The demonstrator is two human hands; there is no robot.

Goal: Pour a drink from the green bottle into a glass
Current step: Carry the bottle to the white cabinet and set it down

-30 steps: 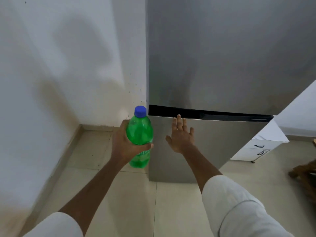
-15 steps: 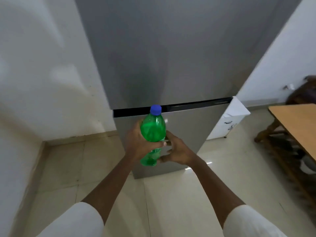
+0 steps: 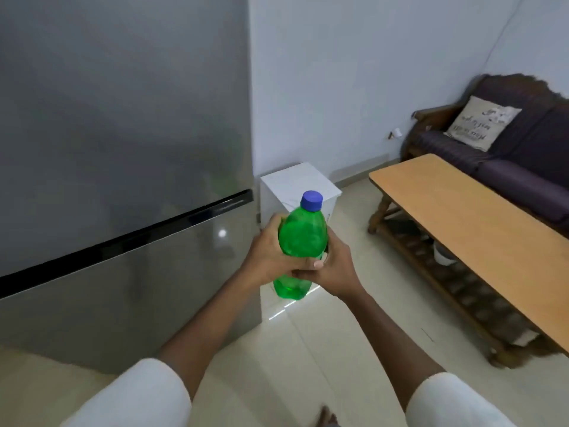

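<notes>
both arms are reaching forward from white sleeves, forearms bare and converging toward the middle. the left hand is wrapping the green bottle from its left side, thumb lying across the front. the right hand is clasping it from the right, lower down, fingers curling round and meeting the left thumb.

Pretty clearly someone's home, a living room that runs into the kitchen corner. There's a tall steel fridge against the wall, a small white cabinet tucked beside it, a wooden table, and a dark sofa with a printed cushion. Glossy tiled floor, plain pale walls.
</notes>
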